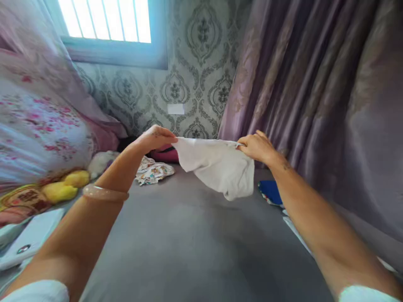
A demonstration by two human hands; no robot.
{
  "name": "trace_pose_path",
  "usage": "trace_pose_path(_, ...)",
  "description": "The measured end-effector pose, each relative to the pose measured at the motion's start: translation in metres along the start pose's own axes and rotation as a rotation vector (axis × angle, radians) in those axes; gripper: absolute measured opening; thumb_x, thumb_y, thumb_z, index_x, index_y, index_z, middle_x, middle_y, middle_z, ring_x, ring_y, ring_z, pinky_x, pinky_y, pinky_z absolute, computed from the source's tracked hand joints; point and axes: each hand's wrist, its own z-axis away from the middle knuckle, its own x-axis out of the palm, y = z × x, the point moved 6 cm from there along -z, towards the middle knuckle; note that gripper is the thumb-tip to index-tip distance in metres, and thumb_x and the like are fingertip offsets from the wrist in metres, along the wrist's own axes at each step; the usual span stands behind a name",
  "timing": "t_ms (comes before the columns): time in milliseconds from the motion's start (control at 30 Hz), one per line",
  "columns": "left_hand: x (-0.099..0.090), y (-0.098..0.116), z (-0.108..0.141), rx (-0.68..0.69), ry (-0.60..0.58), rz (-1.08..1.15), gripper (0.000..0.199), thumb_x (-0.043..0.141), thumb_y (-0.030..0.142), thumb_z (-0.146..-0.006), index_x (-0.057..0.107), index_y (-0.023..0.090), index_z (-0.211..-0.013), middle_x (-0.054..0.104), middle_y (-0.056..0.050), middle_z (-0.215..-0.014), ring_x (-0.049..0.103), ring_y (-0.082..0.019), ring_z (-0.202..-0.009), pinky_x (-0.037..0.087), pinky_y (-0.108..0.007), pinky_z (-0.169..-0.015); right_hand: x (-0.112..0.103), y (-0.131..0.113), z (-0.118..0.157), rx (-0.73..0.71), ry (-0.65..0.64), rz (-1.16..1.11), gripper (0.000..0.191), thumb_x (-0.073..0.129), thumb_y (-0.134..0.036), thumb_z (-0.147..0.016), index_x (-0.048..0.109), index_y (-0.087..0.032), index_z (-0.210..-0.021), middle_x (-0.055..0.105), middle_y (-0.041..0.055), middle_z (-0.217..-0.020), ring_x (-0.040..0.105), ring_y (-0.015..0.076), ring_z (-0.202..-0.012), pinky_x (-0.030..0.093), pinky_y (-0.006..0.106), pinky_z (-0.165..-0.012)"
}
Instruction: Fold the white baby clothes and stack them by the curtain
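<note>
A white piece of cloth (217, 165), perhaps a small garment, hangs in the air between my two hands, its top edge stretched nearly level. My left hand (159, 137) pinches its upper left corner. At the upper right, my right hand (256, 146) grips the same edge, with fabric drooping below the fingers. The lower part falls in loose folds and clears the grey bed sheet (176, 239) beneath. Whether it has sleeves or legs I cannot tell.
Behind my left hand lies a crumpled patterned cloth (154, 171). A folded blue cloth (270, 192) is beyond my right forearm. Yellow plush toys (63, 188) and a white box-like item (31, 241) are at left. Purple curtains (292, 84) hang at right.
</note>
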Motion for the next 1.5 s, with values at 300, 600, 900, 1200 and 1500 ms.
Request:
trace_pose_path(300, 0.007, -0.005, 0.000, -0.022, -0.052, 0.057, 0.034, 0.081, 0.043, -0.055, 0.077, 0.019, -0.077, 0.072, -0.005, -0.072, 0.067, -0.025, -0.084, 0.051, -0.037, -0.079, -0.004, -0.010, 0.012, 0.043, -0.146, -0.057, 0.047, 0.065, -0.061, -0.070, 0.075, -0.018, -0.085, 0.070, 0.0026, -0.075, 0.062, 0.0191, -0.076, 0.044, 0.030, -0.071)
trace_pose_path(600, 0.015, -0.009, 0.007, 0.010, -0.099, 0.172, 0.033, 0.081, 0.043, -0.058, 0.078, 0.019, -0.080, 0.074, -0.006, -0.083, 0.067, -0.024, -0.088, 0.052, -0.035, -0.080, 0.000, -0.013, 0.019, 0.042, -0.164, -0.189, 0.045, 0.071, -0.061, -0.063, 0.076, -0.020, -0.080, 0.070, 0.0013, -0.071, 0.063, 0.0189, -0.074, 0.046, 0.028, -0.068)
trace_pose_path(900, 0.019, -0.032, -0.009, -0.110, 0.086, 0.190, 0.043, 0.084, 0.046, -0.049, 0.076, 0.015, -0.079, 0.071, -0.005, -0.071, 0.060, -0.015, -0.064, 0.046, -0.025, -0.059, -0.018, 0.009, -0.001, 0.035, 0.322, -0.104, 0.045, 0.072, -0.062, -0.065, 0.075, -0.019, -0.078, 0.071, 0.0033, -0.070, 0.064, 0.0215, -0.076, 0.048, 0.029, -0.066)
trace_pose_path(1200, 0.022, -0.034, 0.004, -0.206, 0.104, 0.291, 0.041, 0.083, 0.045, -0.051, 0.073, 0.016, -0.077, 0.063, 0.000, -0.057, 0.053, -0.011, -0.046, 0.043, -0.024, -0.046, -0.013, 0.033, -0.005, 0.060, 0.341, -0.143, 0.044, 0.077, -0.058, -0.061, 0.075, -0.017, -0.075, 0.067, 0.0012, -0.061, 0.063, 0.0191, -0.068, 0.047, 0.025, -0.057)
trace_pose_path(1500, -0.010, -0.012, 0.019, -0.090, 0.022, 0.335, 0.028, 0.081, 0.039, -0.055, 0.072, 0.019, -0.071, 0.064, -0.002, -0.062, 0.061, -0.017, -0.061, 0.049, -0.029, -0.058, -0.030, -0.002, 0.032, 0.055, 0.062, -0.260, 0.036, 0.077, -0.055, -0.063, 0.076, -0.022, -0.076, 0.073, 0.0028, -0.072, 0.066, 0.0186, -0.070, 0.052, 0.028, -0.064)
